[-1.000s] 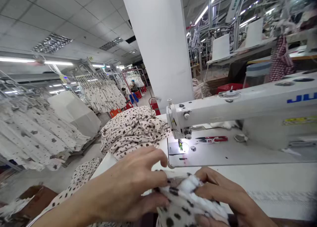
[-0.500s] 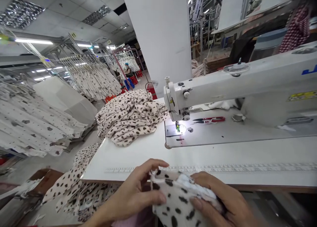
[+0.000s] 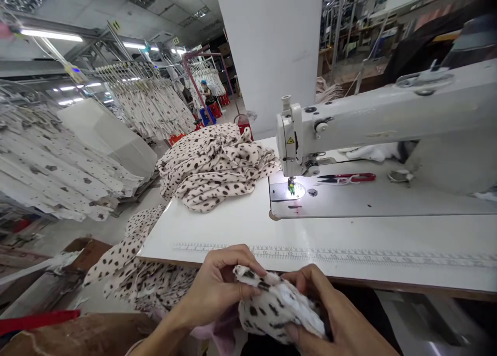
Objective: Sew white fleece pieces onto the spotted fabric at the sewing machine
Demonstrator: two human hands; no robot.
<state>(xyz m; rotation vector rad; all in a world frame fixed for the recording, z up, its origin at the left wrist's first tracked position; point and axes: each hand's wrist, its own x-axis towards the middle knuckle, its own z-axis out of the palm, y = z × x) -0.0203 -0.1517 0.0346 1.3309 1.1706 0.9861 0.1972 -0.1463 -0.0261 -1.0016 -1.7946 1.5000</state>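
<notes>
A piece of spotted fabric (image 3: 267, 307), cream with dark spots and a white underside, is held between my two hands at the table's front edge. My left hand (image 3: 223, 278) pinches its upper left edge between thumb and fingers. On the other side my right hand (image 3: 322, 309) grips the folded right part, its thumb on the near face and its fingers behind. Beyond the hands stands a white sewing machine (image 3: 368, 112), its lamp lighting the presser foot (image 3: 291, 186); no cloth lies under the foot.
A heap of spotted cloth (image 3: 217, 164) lies on the table's left, with more hanging below. Red-handled thread snips (image 3: 349, 178) rest on the machine bed. A ruler strip (image 3: 330, 254) runs along the white table (image 3: 233, 226). Garments hang on racks (image 3: 147, 94), and a distant person sits behind.
My left hand has closed from a wide grasp to a pinch on the fabric's edge. The fabric is now more bunched and tilted. The camera view has shifted, moving the machine rightward and up.
</notes>
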